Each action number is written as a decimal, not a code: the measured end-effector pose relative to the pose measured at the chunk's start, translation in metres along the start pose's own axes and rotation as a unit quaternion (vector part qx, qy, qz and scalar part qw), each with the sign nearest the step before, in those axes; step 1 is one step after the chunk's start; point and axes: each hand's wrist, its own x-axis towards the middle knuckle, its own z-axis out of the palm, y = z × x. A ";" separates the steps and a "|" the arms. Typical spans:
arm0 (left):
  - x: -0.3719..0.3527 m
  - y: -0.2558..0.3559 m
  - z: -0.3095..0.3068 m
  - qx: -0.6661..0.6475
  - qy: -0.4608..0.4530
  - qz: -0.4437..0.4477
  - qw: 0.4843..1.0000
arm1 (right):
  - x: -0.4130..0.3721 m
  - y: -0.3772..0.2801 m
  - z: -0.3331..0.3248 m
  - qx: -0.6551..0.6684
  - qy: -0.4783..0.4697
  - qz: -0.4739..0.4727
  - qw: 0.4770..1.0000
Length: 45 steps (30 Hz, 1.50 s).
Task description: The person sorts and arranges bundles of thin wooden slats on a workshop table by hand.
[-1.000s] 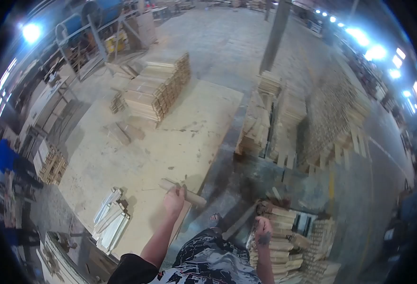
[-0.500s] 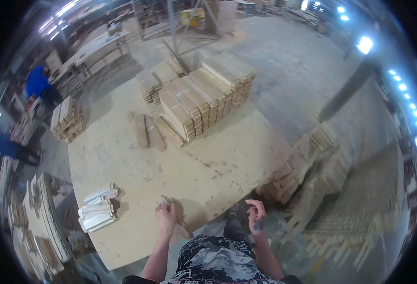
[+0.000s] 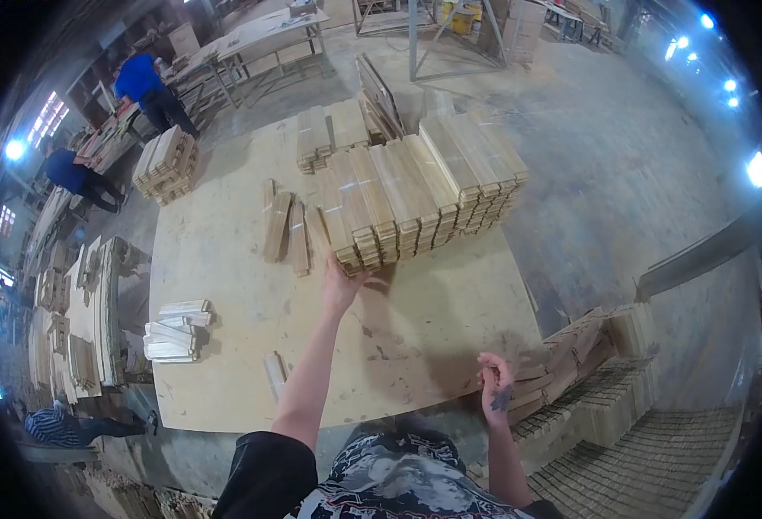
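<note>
My left hand [image 3: 344, 287] reaches forward to the front left corner of a large stack of wooden planks [image 3: 398, 195]. Its fingers are closed around the near end of a light wooden plank [image 3: 317, 230] that leans along the stack's left side; the fingertips are partly hidden. My right hand [image 3: 496, 381] hovers by the table's near right edge, its fingers loosely bent and apart, with nothing seen in them. Left of my forearm, a short wooden piece [image 3: 275, 372] lies on the table [image 3: 243, 303]. A few loose planks [image 3: 278, 227] rest left of the stack.
Pale wrapped bundles [image 3: 173, 333] lie on the table's left side. A smaller plank stack [image 3: 166, 164] stands past its far left edge. Piled wood [image 3: 597, 381] crowds the right. People in blue [image 3: 141, 80] work at far benches; a person in stripes [image 3: 57, 428] is lower left.
My left hand has moved from the near part of the table forward to the plank stack. My right hand stays near the table edge, fingers more bent. The view has shifted.
</note>
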 end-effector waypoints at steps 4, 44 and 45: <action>0.017 0.003 -0.004 -0.093 -0.018 -0.039 0.995 | -0.002 0.010 -0.013 0.011 -0.005 0.013 1.000; -0.297 0.015 -0.100 -0.486 -0.111 -0.438 0.748 | -0.080 0.000 0.188 -0.145 -0.210 -0.021 0.967; -0.299 0.017 -0.100 -0.509 -0.119 -0.426 0.739 | -0.080 0.012 0.194 -0.145 -0.191 -0.014 0.971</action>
